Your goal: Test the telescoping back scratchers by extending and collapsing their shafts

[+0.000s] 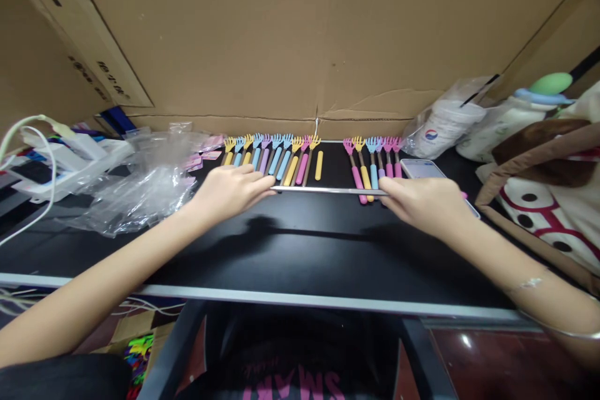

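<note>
My left hand (pixel 237 187) and my right hand (pixel 422 200) are both closed on the two ends of a thin metal rod (pixel 328 190). The rod is level above the black table, and its ends are hidden in my fingers. Behind it lie small back scratchers with claw-shaped heads in pink, yellow, blue and purple. One row of back scratchers (pixel 276 162) is behind my left hand, and a second group of back scratchers (pixel 364 172) is beside my right hand. A loose yellow handle (pixel 319 165) lies between the two groups.
Clear plastic bags (pixel 145 187) lie in a pile at the left, near a white power strip (pixel 79 162) with cables. A phone (pixel 422 169), a lidded cup (pixel 447 128) and a fabric bag (pixel 553 194) are at the right. A cardboard wall (pixel 281 37) stands behind the table (pixel 290 269).
</note>
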Demonstrator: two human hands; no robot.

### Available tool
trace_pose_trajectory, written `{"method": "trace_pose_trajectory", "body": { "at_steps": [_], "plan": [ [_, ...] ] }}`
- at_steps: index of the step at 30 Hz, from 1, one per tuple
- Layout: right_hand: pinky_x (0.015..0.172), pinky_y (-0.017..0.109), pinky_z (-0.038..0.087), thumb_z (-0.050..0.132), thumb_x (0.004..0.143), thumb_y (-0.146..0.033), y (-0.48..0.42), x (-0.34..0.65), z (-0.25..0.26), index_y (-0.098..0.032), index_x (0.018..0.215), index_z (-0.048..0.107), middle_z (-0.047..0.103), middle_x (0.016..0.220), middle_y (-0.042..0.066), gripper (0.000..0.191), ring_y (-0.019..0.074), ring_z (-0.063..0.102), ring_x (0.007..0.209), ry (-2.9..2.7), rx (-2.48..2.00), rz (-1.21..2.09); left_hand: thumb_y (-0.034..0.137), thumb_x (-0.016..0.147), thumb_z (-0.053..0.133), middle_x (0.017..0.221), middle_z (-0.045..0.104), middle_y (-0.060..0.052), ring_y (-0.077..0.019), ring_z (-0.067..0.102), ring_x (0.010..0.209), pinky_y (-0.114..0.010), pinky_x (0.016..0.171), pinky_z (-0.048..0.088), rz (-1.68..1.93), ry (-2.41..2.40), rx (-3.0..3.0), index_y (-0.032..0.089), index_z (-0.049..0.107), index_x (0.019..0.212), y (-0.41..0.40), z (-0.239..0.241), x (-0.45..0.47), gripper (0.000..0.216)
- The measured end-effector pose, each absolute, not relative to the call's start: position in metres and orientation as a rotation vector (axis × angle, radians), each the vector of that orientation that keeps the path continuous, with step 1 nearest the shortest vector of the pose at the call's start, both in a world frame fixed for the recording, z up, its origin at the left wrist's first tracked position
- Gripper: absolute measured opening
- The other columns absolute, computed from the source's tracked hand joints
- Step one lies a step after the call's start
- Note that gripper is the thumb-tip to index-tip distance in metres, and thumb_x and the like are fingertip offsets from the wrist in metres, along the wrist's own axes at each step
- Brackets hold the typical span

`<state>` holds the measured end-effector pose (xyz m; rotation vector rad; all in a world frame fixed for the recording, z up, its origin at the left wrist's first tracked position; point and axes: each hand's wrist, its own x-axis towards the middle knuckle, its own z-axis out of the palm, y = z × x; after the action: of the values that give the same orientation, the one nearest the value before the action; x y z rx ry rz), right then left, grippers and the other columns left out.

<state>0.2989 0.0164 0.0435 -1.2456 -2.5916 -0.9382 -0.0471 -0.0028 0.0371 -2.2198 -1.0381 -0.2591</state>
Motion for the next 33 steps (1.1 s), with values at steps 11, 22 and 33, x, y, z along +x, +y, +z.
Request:
{"method": "trace_pose_trajectory", "body": {
  "at_steps": [11, 22, 33],
  "plan": [
    [0.053, 0.025, 0.024, 0.037, 0.085, -0.038, 0.029, 0.433, 0.043, -0.021, 0.070, 0.052, 0.064, 0.070, 0.007, 0.027, 0.0166, 0.053, 0.063, -2.483, -1.692, -0.982, 0.038, 0.095, 0.039, 0.065, 0.060, 0.001, -0.0141, 0.050, 0.067, -0.025, 0.051, 0.026, -0.055, -1.128, -1.975, 0.022, 0.057, 0.077, -0.012, 0.041, -0.169, 0.030],
    [0.055, 0.026, 0.027, 0.040, 0.082, -0.039, 0.032, 0.449, 0.038, -0.023, 0.069, 0.045, 0.063, 0.073, 0.008, 0.021, 0.0183, 0.054, 0.067, -2.464, -1.820, -0.842, 0.033, 0.095, 0.036, 0.064, 0.056, -0.001, -0.0165, 0.048, 0.074, -0.025, 0.054, 0.027, -0.004, -1.233, -1.977, 0.021, 0.051, 0.071, -0.014, 0.031, -0.197, 0.031],
    [0.054, 0.026, 0.026, 0.038, 0.083, -0.039, 0.031, 0.443, 0.036, -0.023, 0.072, 0.049, 0.064, 0.075, 0.007, 0.023, 0.0190, 0.056, 0.067, -2.444, -1.795, -0.896, 0.032, 0.094, 0.035, 0.066, 0.058, 0.000, -0.0163, 0.050, 0.075, -0.025, 0.055, 0.029, 0.015, -1.233, -1.953, 0.022, 0.053, 0.073, -0.015, 0.028, -0.201, 0.030]
  ]
}}
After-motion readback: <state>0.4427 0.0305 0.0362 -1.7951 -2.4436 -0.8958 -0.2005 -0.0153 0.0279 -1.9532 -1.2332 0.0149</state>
